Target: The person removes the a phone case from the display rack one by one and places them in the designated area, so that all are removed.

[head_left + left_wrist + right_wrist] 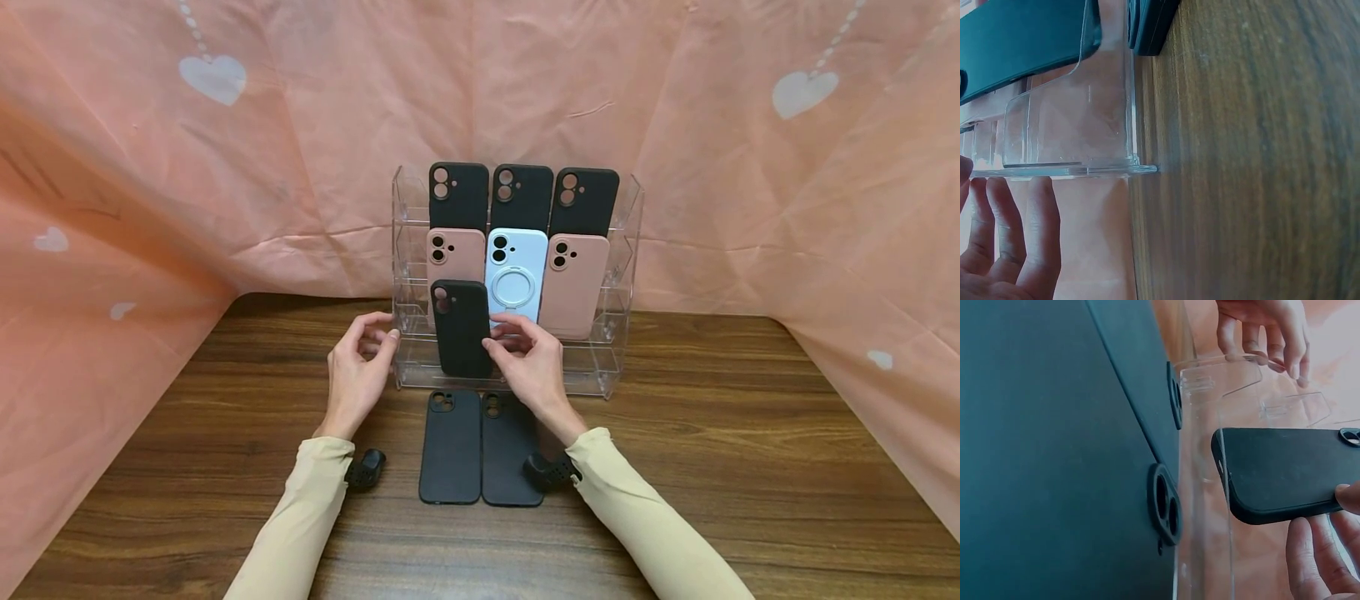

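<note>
A clear display stand [396, 250] stands upright with phone cases in its tiers. At its left side my left hand [356, 362] grips the edge of the clear side panel, thumb in front and fingers along the outer face. My right hand [534, 367] pinches a black phone case [462, 333] by its right edge. This case leans in the lowest tier at the left, its camera opening at the top. In the right wrist view, the thumb lies on the black case's edge [1291, 472] with fingers beneath. Behind it are a pink case [457, 250] and a white case with a ring [517, 258].
Two black cases [450, 450] [510, 450] lie side by side on the wooden table [225, 467] before the stand. Three black cases [521, 196] fill the top row; another pink case [576, 287] stands middle right. A pink curtain [322, 125] hangs behind.
</note>
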Available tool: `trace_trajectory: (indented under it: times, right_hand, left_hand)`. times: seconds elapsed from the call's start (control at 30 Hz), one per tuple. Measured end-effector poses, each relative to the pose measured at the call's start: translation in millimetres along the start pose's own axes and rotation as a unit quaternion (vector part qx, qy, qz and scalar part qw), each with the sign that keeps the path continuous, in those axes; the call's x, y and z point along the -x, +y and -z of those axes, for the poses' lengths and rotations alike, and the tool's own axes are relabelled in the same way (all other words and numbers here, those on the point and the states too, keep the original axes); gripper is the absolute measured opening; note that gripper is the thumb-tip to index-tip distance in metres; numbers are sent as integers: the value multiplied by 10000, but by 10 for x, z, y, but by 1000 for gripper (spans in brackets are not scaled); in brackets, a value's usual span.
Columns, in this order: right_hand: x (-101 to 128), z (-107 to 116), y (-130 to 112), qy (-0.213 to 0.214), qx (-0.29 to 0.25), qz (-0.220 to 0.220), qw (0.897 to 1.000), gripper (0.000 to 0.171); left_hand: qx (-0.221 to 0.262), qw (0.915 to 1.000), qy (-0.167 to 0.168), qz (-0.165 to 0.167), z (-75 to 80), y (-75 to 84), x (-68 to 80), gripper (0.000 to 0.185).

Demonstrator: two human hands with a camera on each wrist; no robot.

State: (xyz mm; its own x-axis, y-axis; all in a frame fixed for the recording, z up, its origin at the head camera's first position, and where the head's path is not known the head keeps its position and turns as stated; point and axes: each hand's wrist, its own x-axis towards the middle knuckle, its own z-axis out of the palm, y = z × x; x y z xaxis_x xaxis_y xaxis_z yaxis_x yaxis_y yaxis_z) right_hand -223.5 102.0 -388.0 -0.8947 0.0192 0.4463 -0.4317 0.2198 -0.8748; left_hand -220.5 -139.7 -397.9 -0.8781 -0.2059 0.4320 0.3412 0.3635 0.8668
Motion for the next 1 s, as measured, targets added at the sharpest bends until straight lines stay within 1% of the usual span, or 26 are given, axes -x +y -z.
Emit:
trace_trajectory:
  times: [0.27, 0.47, 0.67, 0.77, 1.0]
  right_hand:
    - [5, 80, -58, -27, -8, -28, 10000, 32]
    - [33, 168, -83, -101, -83, -80, 9999, 32]
    - [70, 272, -121, -197, 42, -100, 9997, 35]
    - [85, 323, -128, -205, 50, -59, 9998, 36]
    - [120, 435, -133, -219, 174, 190, 9994, 39]
  left_hand:
    - [-81, 10000, 50, 11, -2, -9, -9, 22]
    - [-49, 10000, 24, 27, -1, -13, -3, 21]
    - [-64, 10000, 14, 14, 0, -2, 2, 23]
    - [-56, 10000, 3, 8, 0, -1, -1, 23]
    - [-32, 10000, -2, 38, -1, 4, -4, 22]
